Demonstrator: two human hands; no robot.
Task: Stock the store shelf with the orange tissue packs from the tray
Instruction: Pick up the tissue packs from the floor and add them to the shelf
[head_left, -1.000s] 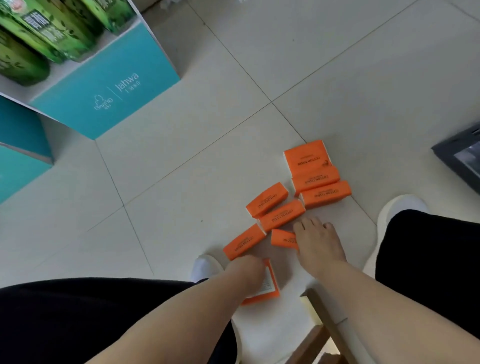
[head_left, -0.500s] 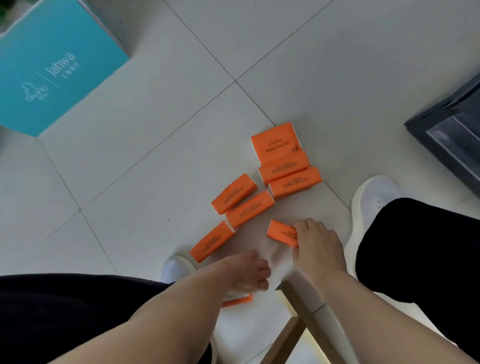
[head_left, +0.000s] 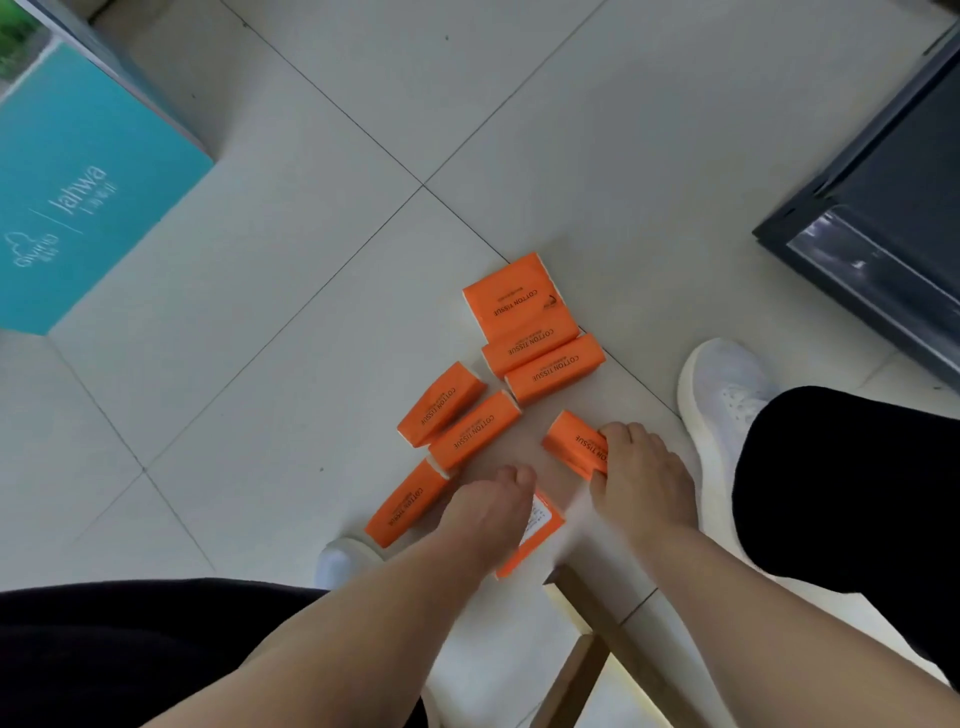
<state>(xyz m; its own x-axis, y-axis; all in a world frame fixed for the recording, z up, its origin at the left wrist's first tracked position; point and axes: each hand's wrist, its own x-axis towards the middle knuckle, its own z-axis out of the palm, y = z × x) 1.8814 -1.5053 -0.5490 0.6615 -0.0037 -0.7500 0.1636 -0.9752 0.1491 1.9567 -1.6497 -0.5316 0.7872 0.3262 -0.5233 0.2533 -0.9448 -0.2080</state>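
Eight orange tissue packs (head_left: 553, 370) lie on the tiled floor (head_left: 260, 364); two hands and two white shoes (head_left: 727, 395) are also in view.

Each pack is a small oblong block in bright orange wrap with white ends and "COTTON TISSUE" printed in black along its length.

The right hand (head_left: 641, 475) grips the near end of one slanted pack (head_left: 571, 441), with fingers curled over the top and the thumb on the near side. The left hand (head_left: 488, 514) has its fingers curled down over a labelled pack (head_left: 543, 519), which shows a white printed panel at the thumb side; how firm the grip is cannot be told because of blur.

Three packs sit side by side just beyond the right hand. Three more trail in a slanted line beyond and outside the left hand.

A wooden frame (head_left: 582, 597) sits just behind both hands. A teal box (head_left: 78, 208) stands far beyond the left hand, and a dark case (head_left: 883, 208) far beyond the right.
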